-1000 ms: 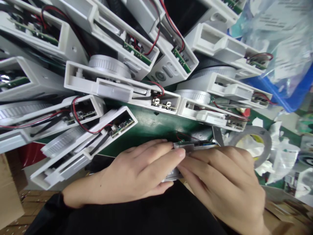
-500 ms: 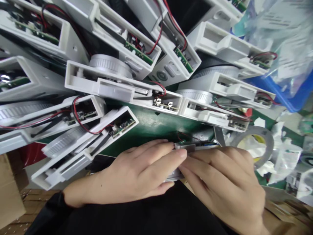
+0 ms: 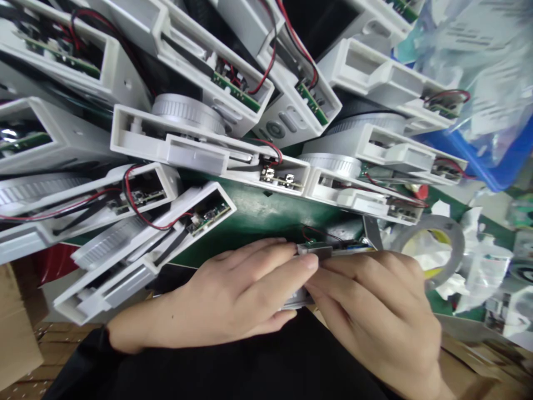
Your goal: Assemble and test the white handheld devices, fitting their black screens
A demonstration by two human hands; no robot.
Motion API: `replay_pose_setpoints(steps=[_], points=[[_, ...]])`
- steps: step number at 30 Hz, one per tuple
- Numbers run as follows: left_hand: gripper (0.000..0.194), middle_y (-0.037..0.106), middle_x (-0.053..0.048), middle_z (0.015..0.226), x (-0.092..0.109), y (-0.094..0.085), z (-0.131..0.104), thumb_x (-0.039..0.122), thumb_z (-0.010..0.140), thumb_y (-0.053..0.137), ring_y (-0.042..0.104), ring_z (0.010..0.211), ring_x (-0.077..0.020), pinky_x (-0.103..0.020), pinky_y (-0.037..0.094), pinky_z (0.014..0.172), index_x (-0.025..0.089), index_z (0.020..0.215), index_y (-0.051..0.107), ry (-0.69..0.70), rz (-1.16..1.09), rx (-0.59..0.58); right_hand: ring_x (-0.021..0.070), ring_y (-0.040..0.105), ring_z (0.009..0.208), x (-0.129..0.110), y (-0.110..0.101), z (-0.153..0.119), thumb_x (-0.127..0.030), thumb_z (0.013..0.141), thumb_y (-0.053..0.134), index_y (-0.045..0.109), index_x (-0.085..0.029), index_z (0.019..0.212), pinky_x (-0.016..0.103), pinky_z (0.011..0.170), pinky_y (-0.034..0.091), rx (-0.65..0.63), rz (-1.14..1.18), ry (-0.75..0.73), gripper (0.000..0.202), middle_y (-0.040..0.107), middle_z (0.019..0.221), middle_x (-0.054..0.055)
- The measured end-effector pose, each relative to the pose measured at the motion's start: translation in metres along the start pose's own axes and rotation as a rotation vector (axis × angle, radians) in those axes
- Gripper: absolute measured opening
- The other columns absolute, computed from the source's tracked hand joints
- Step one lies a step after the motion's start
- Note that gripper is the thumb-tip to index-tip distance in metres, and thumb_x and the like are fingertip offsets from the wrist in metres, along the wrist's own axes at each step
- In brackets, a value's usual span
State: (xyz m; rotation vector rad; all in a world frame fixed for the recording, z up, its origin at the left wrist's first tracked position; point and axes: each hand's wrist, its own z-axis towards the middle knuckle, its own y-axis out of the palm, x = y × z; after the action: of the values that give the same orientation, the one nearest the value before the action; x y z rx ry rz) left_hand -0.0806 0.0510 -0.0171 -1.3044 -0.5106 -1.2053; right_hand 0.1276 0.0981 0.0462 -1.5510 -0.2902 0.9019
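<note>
Near the table's front edge lies a grey device part [image 3: 314,250], mostly covered by both hands. My left hand [image 3: 245,291] is wrapped over its left side, with the index fingertip pressed on its top. My right hand [image 3: 375,305] grips it from the right, its fingertips pinched together beside the left index fingertip. Whatever small piece may be between the right fingertips is hidden. Thin red and black wires and a bit of green board show just behind the part.
Several open white housings with boards and red-black wires surround the hands, one [image 3: 145,250] at the left, one [image 3: 208,150] behind. A tape roll [image 3: 456,244] lies among paper scraps at the right. A blue tray [image 3: 491,172] with plastic bags stands at the back right.
The back of my right hand has shifted slightly left and tilted, its fingertips staying at the part. My left hand looks unmoved.
</note>
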Motion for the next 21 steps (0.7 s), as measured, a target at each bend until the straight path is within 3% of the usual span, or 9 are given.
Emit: replay_pose_setpoints(steps=[8,12,17,21], points=[[0.044,0.077,-0.016,0.127,0.001,-0.002,0.001,0.029,0.104,0.063,0.075,0.125,-0.0248,-0.034,0.066,0.104,0.008,0.141,0.052,0.015,0.048,0.006,0.016,0.049,0.073,0.001,-0.005,0.011,-0.007,0.101,0.066,0.065,-0.023,0.105,0.036,0.071,0.034,-0.039,-0.03,0.003,0.017,0.071,0.084,-0.003],[0.045,0.078,-0.016,0.126,0.0,-0.001,0.002,0.027,0.103,0.065,0.076,0.123,-0.0251,-0.035,0.065,0.105,0.008,0.141,0.052,0.021,0.034,0.018,0.0181,0.047,0.074,0.004,-0.012,0.023,-0.009,0.105,0.057,0.063,-0.021,0.106,0.037,0.07,0.033,-0.088,-0.074,-0.11,0.014,0.071,0.083,-0.001],[0.049,0.078,-0.015,0.127,-0.001,0.001,0.001,0.025,0.101,0.067,0.075,0.125,-0.0246,-0.035,0.064,0.108,0.011,0.144,0.048,0.033,0.016,0.047,0.0223,0.047,0.073,0.008,-0.017,0.033,-0.005,0.102,0.048,0.064,-0.018,0.1,0.038,0.068,0.033,-0.167,-0.214,-0.286,0.02,0.069,0.078,0.003],[0.047,0.077,-0.015,0.13,0.0,0.001,0.001,0.026,0.102,0.063,0.075,0.126,-0.0272,-0.036,0.066,0.104,0.012,0.144,0.048,0.016,0.0,-0.002,0.0229,0.047,0.076,0.008,-0.015,0.029,-0.005,0.102,0.046,0.06,-0.019,0.099,0.038,0.069,0.035,-0.142,-0.281,-0.311,0.021,0.07,0.08,0.003]])
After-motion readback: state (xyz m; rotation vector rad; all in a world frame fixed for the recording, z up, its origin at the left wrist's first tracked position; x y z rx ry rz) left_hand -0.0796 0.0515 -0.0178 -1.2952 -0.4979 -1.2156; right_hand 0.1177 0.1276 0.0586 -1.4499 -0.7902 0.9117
